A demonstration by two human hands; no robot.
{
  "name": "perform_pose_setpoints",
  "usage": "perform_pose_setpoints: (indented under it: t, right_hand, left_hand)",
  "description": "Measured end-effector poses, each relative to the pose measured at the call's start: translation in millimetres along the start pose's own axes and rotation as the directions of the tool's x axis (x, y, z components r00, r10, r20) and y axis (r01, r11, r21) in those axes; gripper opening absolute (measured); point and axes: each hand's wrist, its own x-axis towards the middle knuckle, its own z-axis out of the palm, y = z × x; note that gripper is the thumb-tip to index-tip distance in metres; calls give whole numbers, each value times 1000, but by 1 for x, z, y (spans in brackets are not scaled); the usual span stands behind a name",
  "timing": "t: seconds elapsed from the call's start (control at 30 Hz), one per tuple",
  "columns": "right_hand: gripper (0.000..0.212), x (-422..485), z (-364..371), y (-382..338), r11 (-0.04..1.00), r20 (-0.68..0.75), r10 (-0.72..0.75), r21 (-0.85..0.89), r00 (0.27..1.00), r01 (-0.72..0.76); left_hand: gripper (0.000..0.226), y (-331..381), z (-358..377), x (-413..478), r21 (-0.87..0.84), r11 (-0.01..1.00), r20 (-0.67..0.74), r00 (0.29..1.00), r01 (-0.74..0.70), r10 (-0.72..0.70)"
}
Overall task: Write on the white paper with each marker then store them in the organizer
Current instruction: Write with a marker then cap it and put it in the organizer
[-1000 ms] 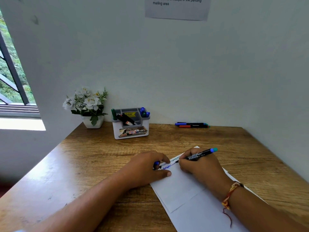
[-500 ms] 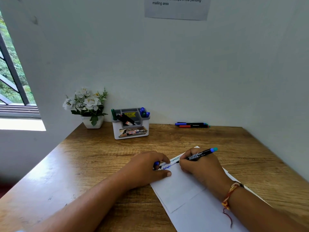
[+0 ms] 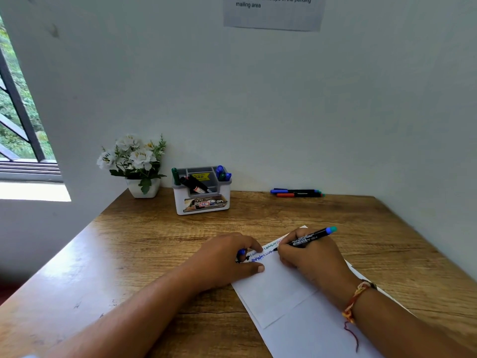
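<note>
White paper (image 3: pixel 278 293) lies on the wooden desk, with lines of green and blue writing near its top edge. My right hand (image 3: pixel 307 257) grips a black marker (image 3: pixel 308 238) with a blue-green end, its tip touching the paper at the blue line. My left hand (image 3: pixel 227 259) rests on the paper's left edge, thumb pressing the sheet, fingers curled round a blue marker cap (image 3: pixel 241 252). The white and grey organizer (image 3: pixel 202 200) stands at the back and holds several markers. Two more markers (image 3: pixel 296 193) lie by the wall at the back right.
A white pot of artificial flowers (image 3: pixel 136 164) stands left of the organizer. Walls close the desk (image 3: pixel 144 244) at the back and right. A window is at the far left. A printed sheet (image 3: pixel 273 11) hangs on the wall above.
The marker tip has crept slightly right along the blue line. The left hand has stayed in place.
</note>
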Motion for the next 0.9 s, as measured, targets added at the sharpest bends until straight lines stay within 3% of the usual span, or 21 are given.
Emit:
perform_pose_setpoints:
  t: [0.9]
  right_hand:
    - [7, 1, 0, 0, 1000, -16, 12, -7, 1000, -12]
  left_hand:
    - [45, -1, 0, 0, -1, 1000, 4, 1000, 2, -2]
